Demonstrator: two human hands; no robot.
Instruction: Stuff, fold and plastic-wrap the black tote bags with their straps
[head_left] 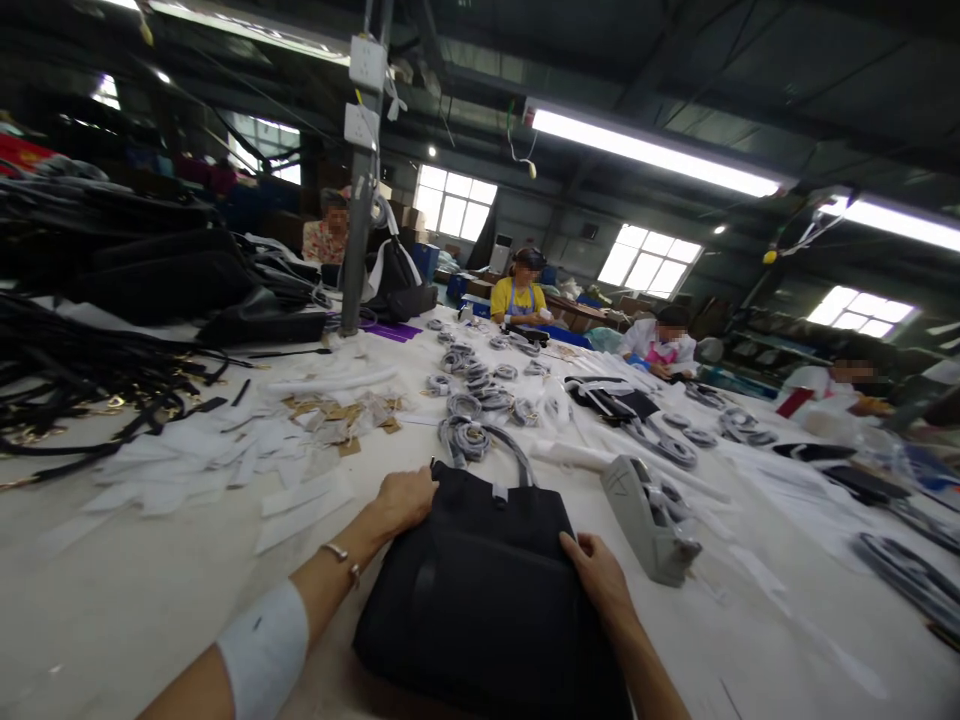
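A black handbag (491,590) lies right before me on the white table, its top edge pointing away from me. Its handles (517,450) are wrapped in a pale covering and stretch out past the top. My left hand (407,498) is closed on the bag's upper left corner, with most fingertips hidden. At the upper right side, my right hand (596,570) pinches the bag's edge, thumb on the front. Just right of the bag stands a grey tape dispenser (649,520). Beyond the handles lie coiled grey-wrapped straps (472,440).
White paper strips (187,460) and brown scraps (341,415) lie to the left. Black straps with gold clips (97,400) are heaped at far left. A metal post (358,230) rises from the table. Several co-workers sit beyond, one in a yellow top (517,298).
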